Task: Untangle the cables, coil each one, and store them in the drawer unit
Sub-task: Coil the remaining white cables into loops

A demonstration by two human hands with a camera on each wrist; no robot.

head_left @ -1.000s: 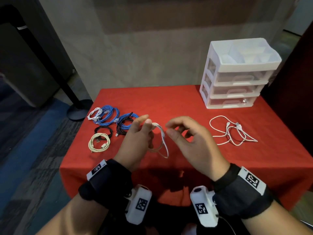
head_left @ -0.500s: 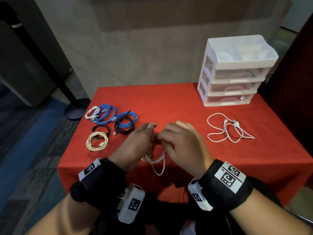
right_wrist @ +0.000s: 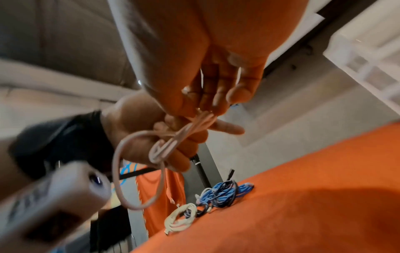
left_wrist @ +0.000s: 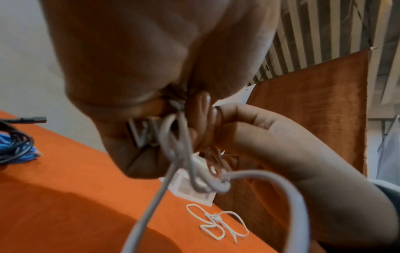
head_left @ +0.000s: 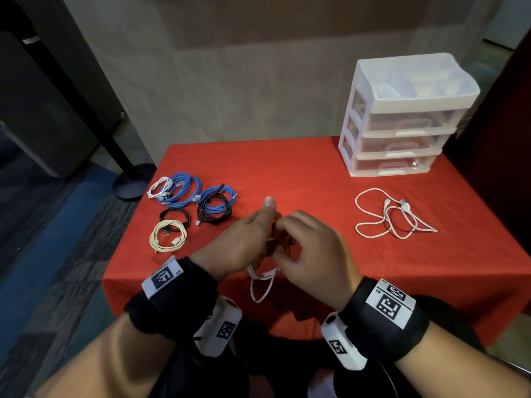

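I've got the white cable [head_left: 263, 278] bunched mid-frame, low in the head view: left hand [head_left: 240, 242] grips the coil, right hand [head_left: 311, 254] pinches a strand at it, prob. wrapping the end. Five coils [head_left: 186, 209] sit done at left-centre. One loose cable [head_left: 393, 215] lies at right, uncoiled. Drawer unit [head_left: 402, 116], upper right, drawers closed; nothing stored yet afaict. Roughly halfway.

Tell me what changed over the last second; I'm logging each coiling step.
The right hand, open and apart a second ago, closed in against the left hand and now pinches the white cable too. The cable's loop now hangs below both hands. The coiled cables, loose white cable and drawer unit lie as before.
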